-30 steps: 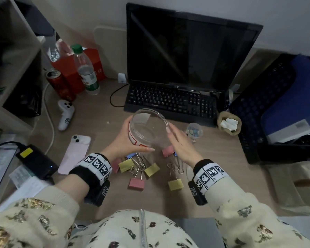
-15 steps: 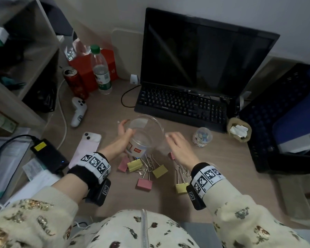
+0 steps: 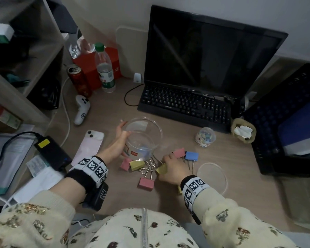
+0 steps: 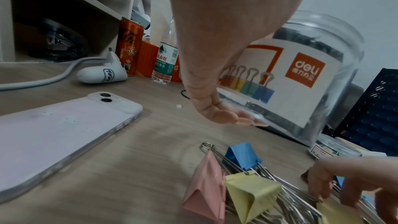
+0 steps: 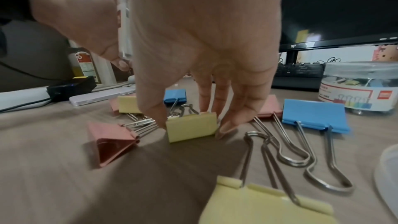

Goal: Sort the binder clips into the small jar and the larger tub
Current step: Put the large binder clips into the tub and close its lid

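Note:
My left hand grips the large clear tub by its left wall; the tub stands on the desk, and its label shows in the left wrist view. Just in front of it lie several big binder clips, pink, yellow and blue. My right hand reaches down among them. Its thumb and fingers pinch the two sides of a yellow clip that lies on the desk. The small jar with small clips inside stands to the right of the tub.
A clear round lid lies right of my right hand. A pink phone lies left of the tub, with a black charger beyond it. The keyboard and monitor stand behind. A dark crate blocks the right side.
The tub has come down from a tilted, lifted position and stands on the desk. My right hand let go of it and dropped to the yellow clip.

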`<state>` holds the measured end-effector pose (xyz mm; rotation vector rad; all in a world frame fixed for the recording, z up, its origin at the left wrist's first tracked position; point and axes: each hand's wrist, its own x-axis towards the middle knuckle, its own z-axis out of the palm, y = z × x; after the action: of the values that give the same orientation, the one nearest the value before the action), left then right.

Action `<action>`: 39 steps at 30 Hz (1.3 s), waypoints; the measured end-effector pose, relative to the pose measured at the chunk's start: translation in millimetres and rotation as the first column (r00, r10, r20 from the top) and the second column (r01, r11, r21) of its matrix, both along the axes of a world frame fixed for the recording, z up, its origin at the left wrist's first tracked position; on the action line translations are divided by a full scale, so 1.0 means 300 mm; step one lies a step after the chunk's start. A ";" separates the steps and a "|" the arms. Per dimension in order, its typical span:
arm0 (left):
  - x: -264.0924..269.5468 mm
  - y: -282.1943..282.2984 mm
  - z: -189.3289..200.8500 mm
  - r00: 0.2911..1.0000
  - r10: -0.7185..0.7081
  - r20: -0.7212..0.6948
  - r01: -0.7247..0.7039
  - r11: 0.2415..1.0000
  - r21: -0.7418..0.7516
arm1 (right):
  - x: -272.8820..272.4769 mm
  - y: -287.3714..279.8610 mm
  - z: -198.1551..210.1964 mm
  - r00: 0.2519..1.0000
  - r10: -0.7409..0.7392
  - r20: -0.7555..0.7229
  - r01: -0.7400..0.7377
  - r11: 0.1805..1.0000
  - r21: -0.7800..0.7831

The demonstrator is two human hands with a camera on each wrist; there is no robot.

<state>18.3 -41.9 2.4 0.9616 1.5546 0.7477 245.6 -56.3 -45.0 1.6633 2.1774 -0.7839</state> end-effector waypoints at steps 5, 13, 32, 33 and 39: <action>-0.014 -0.013 0.002 1.000 -0.028 -0.013 0.028 1.000 0.011 | 0.021 0.014 0.006 0.995 -0.094 0.016 0.094 0.996 0.008; 0.010 -0.001 0.014 0.996 -0.058 -0.067 0.058 0.998 0.004 | 0.109 0.099 0.131 0.914 -0.349 -0.207 0.370 0.926 0.076; 0.074 -0.039 0.006 0.911 -0.341 0.233 0.358 0.933 -0.035 | -0.106 0.102 0.290 0.854 0.513 0.090 -0.516 0.807 0.287; 0.076 -0.039 0.005 0.911 -0.328 0.251 0.347 0.937 -0.033 | -0.121 0.099 0.277 0.845 0.522 0.119 -0.532 0.796 0.290; 0.055 -0.047 0.007 0.955 -0.223 0.196 0.231 0.973 -0.020 | -0.150 0.102 0.217 0.876 0.481 -0.034 -0.434 0.816 0.383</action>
<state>34.9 -56.0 4.4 0.9869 1.2619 0.6224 200.5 -25.5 20.2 1.1473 2.7969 -0.3703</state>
